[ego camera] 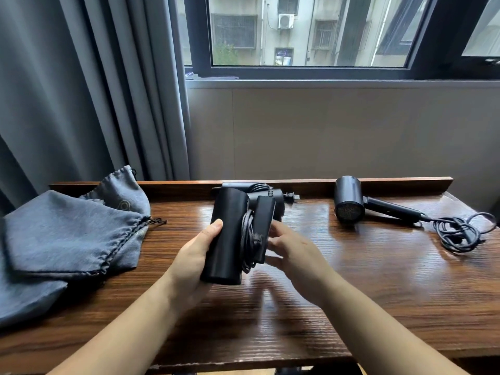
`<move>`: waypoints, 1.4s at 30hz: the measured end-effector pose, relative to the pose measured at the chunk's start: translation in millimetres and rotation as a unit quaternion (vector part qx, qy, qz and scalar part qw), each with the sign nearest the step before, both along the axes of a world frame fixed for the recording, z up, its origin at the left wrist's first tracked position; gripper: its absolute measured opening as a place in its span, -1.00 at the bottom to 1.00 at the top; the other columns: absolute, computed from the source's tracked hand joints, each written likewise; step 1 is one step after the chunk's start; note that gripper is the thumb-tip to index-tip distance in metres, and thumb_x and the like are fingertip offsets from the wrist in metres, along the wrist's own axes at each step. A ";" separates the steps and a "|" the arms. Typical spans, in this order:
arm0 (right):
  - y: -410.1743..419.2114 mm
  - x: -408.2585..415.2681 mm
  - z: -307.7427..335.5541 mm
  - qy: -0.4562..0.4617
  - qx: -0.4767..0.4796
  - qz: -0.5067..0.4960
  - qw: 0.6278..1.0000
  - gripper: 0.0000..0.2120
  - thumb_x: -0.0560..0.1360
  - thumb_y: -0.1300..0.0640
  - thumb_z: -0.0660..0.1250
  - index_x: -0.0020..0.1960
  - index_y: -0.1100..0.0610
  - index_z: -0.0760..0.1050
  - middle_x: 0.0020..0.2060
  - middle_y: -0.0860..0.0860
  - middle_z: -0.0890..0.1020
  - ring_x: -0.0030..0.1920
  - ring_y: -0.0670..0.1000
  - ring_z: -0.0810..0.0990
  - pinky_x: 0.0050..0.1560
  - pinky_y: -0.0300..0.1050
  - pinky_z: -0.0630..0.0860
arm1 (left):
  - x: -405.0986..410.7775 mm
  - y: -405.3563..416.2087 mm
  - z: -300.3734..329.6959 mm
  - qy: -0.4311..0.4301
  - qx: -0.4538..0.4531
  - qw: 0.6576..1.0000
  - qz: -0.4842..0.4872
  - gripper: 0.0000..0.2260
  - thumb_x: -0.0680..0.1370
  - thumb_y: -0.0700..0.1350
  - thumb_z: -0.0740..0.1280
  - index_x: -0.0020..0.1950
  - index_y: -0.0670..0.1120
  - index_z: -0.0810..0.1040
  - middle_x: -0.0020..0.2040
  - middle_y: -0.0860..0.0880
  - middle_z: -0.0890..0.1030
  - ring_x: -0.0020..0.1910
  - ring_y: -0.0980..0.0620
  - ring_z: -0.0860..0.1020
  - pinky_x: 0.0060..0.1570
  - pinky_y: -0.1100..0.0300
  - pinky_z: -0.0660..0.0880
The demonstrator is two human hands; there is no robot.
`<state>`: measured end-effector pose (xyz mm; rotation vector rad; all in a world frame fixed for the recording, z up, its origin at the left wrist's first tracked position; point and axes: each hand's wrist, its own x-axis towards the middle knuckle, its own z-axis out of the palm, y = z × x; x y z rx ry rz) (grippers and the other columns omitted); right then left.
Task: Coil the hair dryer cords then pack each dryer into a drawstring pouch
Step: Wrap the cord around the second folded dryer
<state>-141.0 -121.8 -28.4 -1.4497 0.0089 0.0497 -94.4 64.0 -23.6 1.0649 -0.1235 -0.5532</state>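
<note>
the black hair dryer (230,234) you are holding sits just above the middle of the table (351,280), barrel pointing away from you, with its handle (263,228) folded alongside and the cord (250,239) bundled in loops between barrel and handle. your left hand (194,255) grips the barrel from the left, thumb across its near face. your right hand (292,253) is at the handle side; its fingers (273,234) reach the handle and the cord bundle, but motion blur hides whether they are pinching or only touching, so i cannot tell.

you look to be finishing the coil on this dryer, tucking the last of the cord so it stays put. next comes bagging it: keep the bundle pressed against the body so it doesn't spring loose, then free one hand to open a pouch mouth.

right behind this dryer, against the table's back ledge, lies another black dryer (259,190) with its plug (292,197) sticking out. to the right of your dryer, well apart, a grey dryer (349,201) lies with its cord (457,234) in a loose tangle, so that one likely needs tidying too. to the left, the grey pouches (70,234) lie stacked at the table's edge, drawstrings facing your dryer.
</note>
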 end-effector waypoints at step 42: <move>43.5 -7.8 -41.5 -0.108 -0.528 0.111 0.835 -0.35 0.58 -0.25 0.22 0.55 -0.31 -0.05 0.58 -0.21 -0.03 0.55 -0.17 0.01 0.51 -0.19 0.08 | 24.3 76.4 -32.8 -0.309 0.507 0.795 0.123 -0.32 0.46 0.24 0.39 0.53 0.21 0.24 0.61 -0.02 0.06 0.58 0.05 0.06 0.48 0.13 0.08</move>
